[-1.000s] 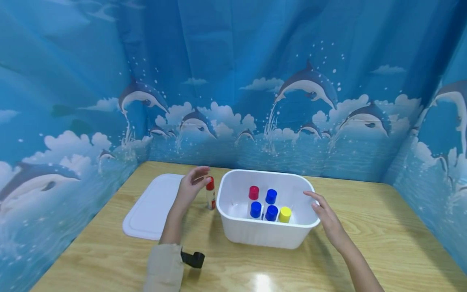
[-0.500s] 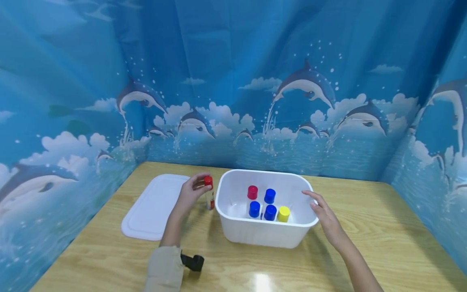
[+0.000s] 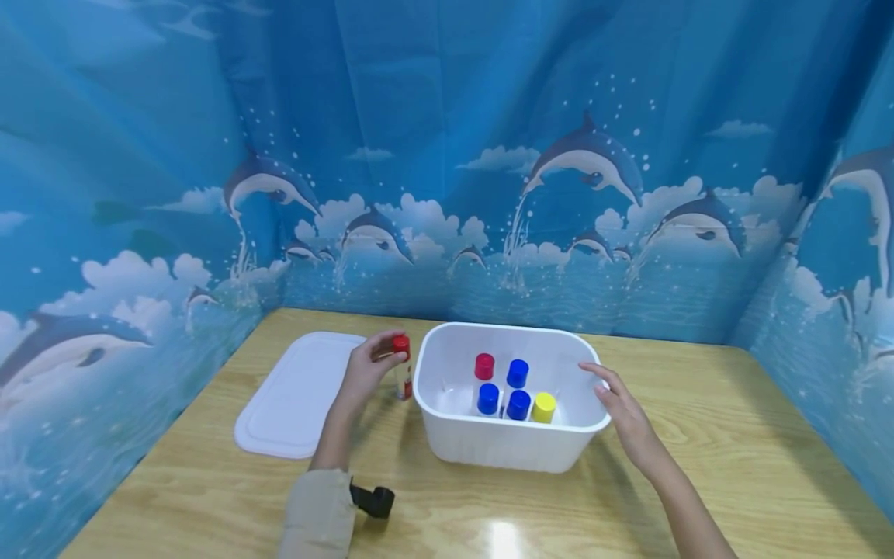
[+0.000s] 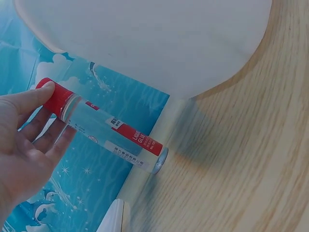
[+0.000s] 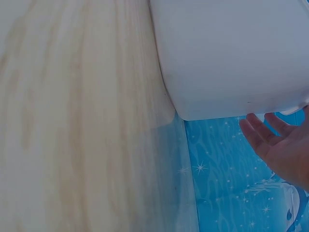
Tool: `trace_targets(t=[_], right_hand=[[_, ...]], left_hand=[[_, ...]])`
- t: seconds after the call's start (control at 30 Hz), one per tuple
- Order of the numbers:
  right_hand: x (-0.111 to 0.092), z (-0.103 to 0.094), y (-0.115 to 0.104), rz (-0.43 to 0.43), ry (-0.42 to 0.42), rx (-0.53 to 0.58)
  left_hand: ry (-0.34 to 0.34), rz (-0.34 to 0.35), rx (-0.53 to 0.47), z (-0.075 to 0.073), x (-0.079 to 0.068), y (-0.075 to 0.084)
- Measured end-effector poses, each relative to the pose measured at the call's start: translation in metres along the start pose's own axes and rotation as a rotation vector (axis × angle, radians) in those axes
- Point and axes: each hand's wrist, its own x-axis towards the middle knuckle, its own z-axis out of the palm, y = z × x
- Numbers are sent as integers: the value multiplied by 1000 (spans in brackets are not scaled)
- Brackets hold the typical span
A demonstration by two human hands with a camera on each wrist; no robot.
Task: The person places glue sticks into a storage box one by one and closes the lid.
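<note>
My left hand (image 3: 369, 365) pinches the red cap of a clear liquid glue bottle (image 4: 113, 125) between thumb and fingers. The bottle is upright on the table, just left of a white plastic bin (image 3: 503, 446); the left wrist view shows its red and white label and its base close over the wood. Inside the bin stand several similar bottles: one red cap (image 3: 485, 366), several blue caps (image 3: 518, 404) and one yellow cap (image 3: 543, 407). My right hand (image 3: 627, 415) has its fingertips at the bin's right rim, its fingers loosely extended against the outer wall (image 5: 231, 58).
A white lid (image 3: 303, 400) lies flat on the table left of my left hand. A black strap mount (image 3: 377, 501) sticks out from the left sleeve (image 3: 317, 512). Behind the wooden table (image 3: 447, 512) hangs a blue dolphin curtain (image 3: 433, 155).
My left hand has come down around the red cap and now pinches it, where earlier its fingers were spread beside it. The right hand and the bin have stayed in place.
</note>
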Motion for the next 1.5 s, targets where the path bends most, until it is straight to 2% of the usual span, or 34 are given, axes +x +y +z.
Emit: trace_targets(t=[0.2,0.47,0.87,1.2,1.5], right_hand=[[0,0,0,17,-13,17],[0,0,0,15,-23,14],[-1,-1,-1,7,-11,10],[0,3,2,-21,-7,18],[0,0,1,-28,9,-31]], left_hand=[[-4,-6,29,2,1,0],[5,-42,35,3,-1,9],[21,50,27,3,-4,35],[37,68,82,1,-8,56],[28,101,98,-2,0,67]])
